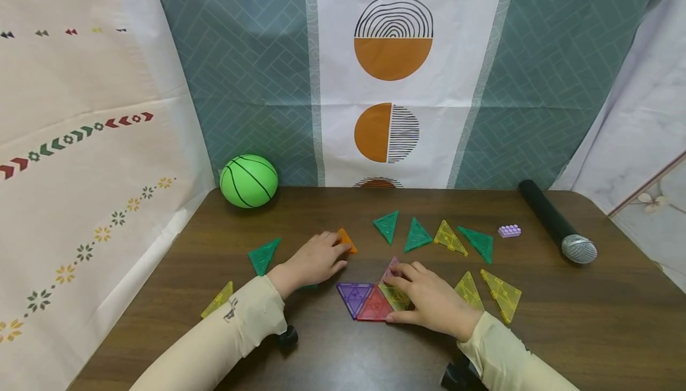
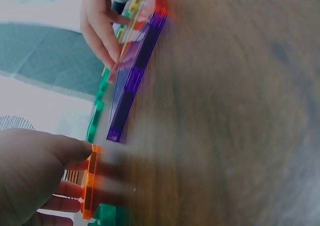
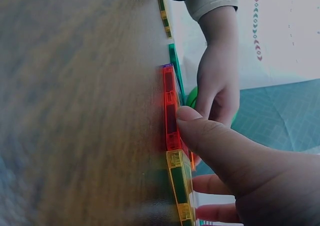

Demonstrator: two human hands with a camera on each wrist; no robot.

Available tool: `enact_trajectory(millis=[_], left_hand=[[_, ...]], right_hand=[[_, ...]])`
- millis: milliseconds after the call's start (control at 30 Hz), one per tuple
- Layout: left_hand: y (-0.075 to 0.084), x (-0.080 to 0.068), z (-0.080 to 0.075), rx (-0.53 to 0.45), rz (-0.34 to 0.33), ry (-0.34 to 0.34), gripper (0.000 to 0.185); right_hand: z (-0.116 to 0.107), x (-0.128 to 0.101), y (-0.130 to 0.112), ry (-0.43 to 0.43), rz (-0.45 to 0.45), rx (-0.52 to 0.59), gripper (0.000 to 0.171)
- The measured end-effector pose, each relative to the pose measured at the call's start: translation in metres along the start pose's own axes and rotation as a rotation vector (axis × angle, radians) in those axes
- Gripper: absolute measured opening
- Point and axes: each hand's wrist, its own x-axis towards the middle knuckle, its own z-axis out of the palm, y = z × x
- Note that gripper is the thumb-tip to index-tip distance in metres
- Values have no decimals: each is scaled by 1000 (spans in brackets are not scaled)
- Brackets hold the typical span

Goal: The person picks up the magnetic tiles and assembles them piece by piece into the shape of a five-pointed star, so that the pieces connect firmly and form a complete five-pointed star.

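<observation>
My left hand (image 1: 317,259) pinches an orange triangle magnetic tile (image 1: 349,242); in the left wrist view, thumb and fingers lie around the tile's edge (image 2: 89,183). A joined row of triangle tiles lies flat before me: purple (image 1: 355,297), red (image 1: 375,306), yellow (image 1: 395,297) and pink (image 1: 389,268). My right hand (image 1: 431,299) spans this row and holds it, the thumb at the red tile and the fingertips by the pink one. The right palm and fingers hide part of the yellow tile. Under the left hand, a green tile (image 1: 308,287) is mostly hidden.
Behind the hands lie green tiles (image 1: 418,236) and a yellow tile (image 1: 450,238). More yellow tiles (image 1: 502,294) flank the right hand; a green tile (image 1: 264,256) and yellow tile (image 1: 218,299) lie left. Farther out are a green ball (image 1: 249,181), lilac brick (image 1: 509,231) and microphone (image 1: 557,221).
</observation>
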Motion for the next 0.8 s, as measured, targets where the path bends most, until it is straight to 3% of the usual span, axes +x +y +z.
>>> enact_trajectory(millis=[800], left_hand=[[29, -16, -3, 46, 105, 13, 40]], right_hand=[[0, 0, 0, -10, 12, 1, 66]])
